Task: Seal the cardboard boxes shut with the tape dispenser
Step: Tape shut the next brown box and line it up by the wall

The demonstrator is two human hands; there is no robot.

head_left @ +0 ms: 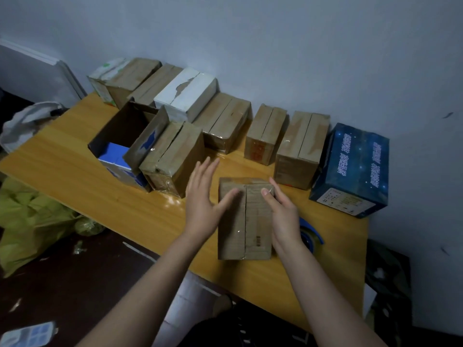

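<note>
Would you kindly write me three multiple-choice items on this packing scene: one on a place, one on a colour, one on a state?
1. Where is the tape dispenser? A. On the table, right of the small box. B. On the white box. C. On the floor.
2. What colour is the printed box at the far right? A. White. B. Dark blue. C. Green.
3. How is the large box at the left? A. Taped shut. B. Crushed flat. C. Open.
Answers: 1A, it peeks out behind the right hand; 2B, its sides are dark blue; 3C, its inside shows.
</note>
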